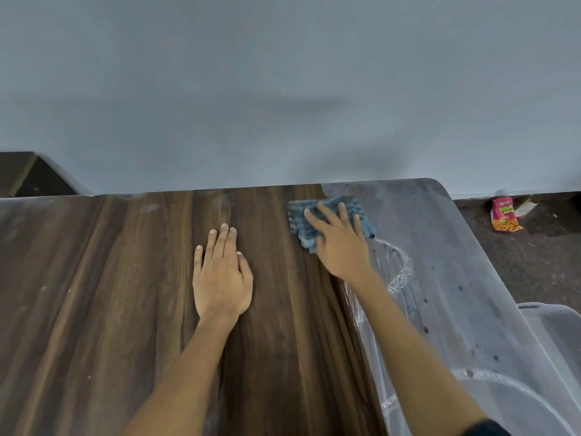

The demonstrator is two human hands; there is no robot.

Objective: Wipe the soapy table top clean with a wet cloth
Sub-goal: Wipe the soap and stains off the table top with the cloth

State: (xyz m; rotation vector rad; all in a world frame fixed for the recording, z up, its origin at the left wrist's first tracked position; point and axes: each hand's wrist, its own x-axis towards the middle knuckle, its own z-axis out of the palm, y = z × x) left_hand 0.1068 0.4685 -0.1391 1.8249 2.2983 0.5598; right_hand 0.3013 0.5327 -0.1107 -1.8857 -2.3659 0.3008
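The wooden table top (125,294) fills the lower half of the view, dark and streak-free in the middle, with a grey soapy film (446,272) covering its right side and a fainter haze at the far left. A blue ribbed cloth (301,221) lies near the far edge, at the border between the dark wood and the soapy film. My right hand (341,247) presses flat on the cloth with fingers spread. My left hand (221,275) rests palm down on the bare wood, to the left of the cloth, holding nothing.
A grey wall (283,89) rises right behind the table's far edge. On the dark floor to the right lies a red snack packet (503,215). A clear plastic tub (556,335) stands beside the table's right edge. A dark piece of furniture (28,174) sits at the far left.
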